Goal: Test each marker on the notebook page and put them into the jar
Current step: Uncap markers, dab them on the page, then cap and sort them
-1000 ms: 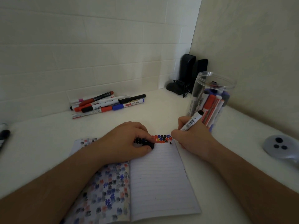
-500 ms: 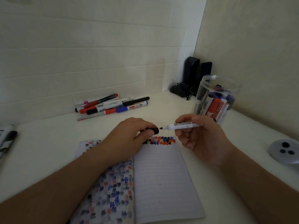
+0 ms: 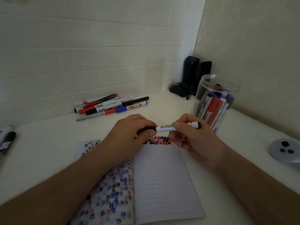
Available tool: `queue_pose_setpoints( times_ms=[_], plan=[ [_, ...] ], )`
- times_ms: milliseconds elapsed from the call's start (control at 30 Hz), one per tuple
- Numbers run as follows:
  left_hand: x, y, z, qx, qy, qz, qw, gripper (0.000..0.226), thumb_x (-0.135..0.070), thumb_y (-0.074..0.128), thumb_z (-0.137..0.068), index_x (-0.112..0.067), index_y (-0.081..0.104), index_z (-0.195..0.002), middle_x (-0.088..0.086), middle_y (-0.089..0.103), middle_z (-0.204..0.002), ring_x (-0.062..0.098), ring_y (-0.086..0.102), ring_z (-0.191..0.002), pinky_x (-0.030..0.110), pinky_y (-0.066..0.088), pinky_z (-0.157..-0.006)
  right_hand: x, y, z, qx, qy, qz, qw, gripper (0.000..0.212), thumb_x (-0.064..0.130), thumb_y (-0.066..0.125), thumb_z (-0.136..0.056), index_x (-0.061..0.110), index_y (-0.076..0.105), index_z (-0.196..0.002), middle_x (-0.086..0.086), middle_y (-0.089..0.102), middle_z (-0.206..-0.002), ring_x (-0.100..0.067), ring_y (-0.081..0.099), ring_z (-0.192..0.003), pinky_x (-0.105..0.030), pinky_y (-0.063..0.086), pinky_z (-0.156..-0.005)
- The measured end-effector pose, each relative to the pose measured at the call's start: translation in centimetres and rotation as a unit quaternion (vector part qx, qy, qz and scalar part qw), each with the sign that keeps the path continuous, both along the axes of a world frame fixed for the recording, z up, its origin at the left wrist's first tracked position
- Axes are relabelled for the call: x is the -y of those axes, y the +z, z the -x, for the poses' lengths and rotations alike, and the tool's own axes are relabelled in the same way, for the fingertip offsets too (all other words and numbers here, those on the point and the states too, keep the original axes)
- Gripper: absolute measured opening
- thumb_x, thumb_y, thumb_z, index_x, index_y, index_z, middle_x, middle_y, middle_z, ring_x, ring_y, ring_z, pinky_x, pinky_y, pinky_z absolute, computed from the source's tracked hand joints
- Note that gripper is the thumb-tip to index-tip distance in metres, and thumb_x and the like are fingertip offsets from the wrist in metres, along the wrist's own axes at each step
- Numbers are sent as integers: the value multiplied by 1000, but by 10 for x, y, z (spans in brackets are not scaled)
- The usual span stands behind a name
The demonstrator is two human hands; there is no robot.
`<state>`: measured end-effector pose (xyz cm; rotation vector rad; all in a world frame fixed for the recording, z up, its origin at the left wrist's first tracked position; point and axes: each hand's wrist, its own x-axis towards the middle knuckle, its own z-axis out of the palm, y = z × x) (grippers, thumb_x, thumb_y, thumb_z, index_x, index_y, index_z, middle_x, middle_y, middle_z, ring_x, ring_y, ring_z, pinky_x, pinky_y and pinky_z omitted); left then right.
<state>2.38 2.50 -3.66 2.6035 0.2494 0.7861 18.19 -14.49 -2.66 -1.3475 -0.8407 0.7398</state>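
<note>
Marker [image 3: 167, 128], a light, stiff, smooth plastic barrel, hangs level just above the notebook [image 3: 162, 176]. Right hand [image 3: 191, 137] pinches mid-barrel, the best grip; left hand [image 3: 129, 135] pinches its black cap end.

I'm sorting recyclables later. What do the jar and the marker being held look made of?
The jar looks like clear, glossy plastic: the markers inside show through its wall, and the rim is ridged as if threaded. Glass can't be excluded. The marker, held by the left hand and right hand, appears smooth white plastic with black ends.
</note>
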Motion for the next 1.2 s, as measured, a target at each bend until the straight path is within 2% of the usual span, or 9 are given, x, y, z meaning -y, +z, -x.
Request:
queue_pose_setpoints(
  times_ms=[267,433,533,600,733,867,967,1100,1200],
  plan=[
    [3,4,-3,66,101,-15,993,18,-23,66,-94,-21,75,-111,-13,53,-87,1,46,-77,5,33,-73,-12,3,15,-45,-14,-46,998,14,12,60,-102,8,66,-90,-23,75,-91,-22,69,-70,-23,50,-56],
    [-1,5,3,19,79,-64,995,23,-29,66,-95,-22,73,-116,-4,62,-93,10,52,-83,16,37,-72,-14,7,20,15,-37,-23,999,16,22,60,-103,10,67,-96,-15,77,-90,-21,71,-74,-26,54,-64],
    [4,7,8,-54,61,-74,994,27,-41,55,-100,-30,65,-124,-10,66,-100,8,57,-88,27,46,-78,-17,10,31,78,-38,-10,996,20,29,62,-102,18,67,-117,-3,79,-92,-19,74,-79,-30,56,-72],
    [3,13,14,-55,76,-57,994,29,-44,50,-102,-32,64,-124,-14,69,-100,2,60,-87,26,51,-80,-17,10,42,132,2,-4,991,44,31,67,-98,29,52,-140,9,78,-105,-15,75,-86,-27,59,-75],
    [-10,26,35,-49,132,-7,990,23,-42,55,-100,-34,64,-120,-18,71,-91,-3,64,-82,23,53,-74,-15,1,60,392,81,45,915,72,35,67,-98,45,28,-157,27,55,-135,1,58,-114,-21,52,-94],
    [-14,29,72,-46,217,0,975,29,-39,63,-95,-40,54,-123,-11,69,-76,2,62,-68,23,49,-63,-14,-6,65,582,112,89,801,70,65,47,-95,38,34,-158,14,42,-151,-9,35,-133,-36,40,-112],
    [-17,24,109,-61,271,1,961,45,-30,64,-94,-42,41,-132,-4,64,-62,8,59,-54,27,47,-53,-13,-7,76,613,146,109,768,85,84,22,-85,39,40,-155,14,43,-149,-12,34,-128,-40,39,-108],
    [-31,16,150,-134,379,-59,914,25,-29,55,-97,-34,54,-121,-3,59,-55,7,55,-48,25,40,-48,-11,-11,87,639,177,113,740,105,95,-5,-73,43,48,-148,15,43,-147,-15,34,-124,-41,36,-105],
    [-42,9,171,-181,448,-71,873,24,-33,50,-96,-32,61,-117,-10,59,-69,6,54,-60,25,40,-57,-11,-10,90,647,198,150,721,102,92,-2,-71,46,43,-150,17,35,-154,-15,29,-129,-40,32,-109]
  ],
)
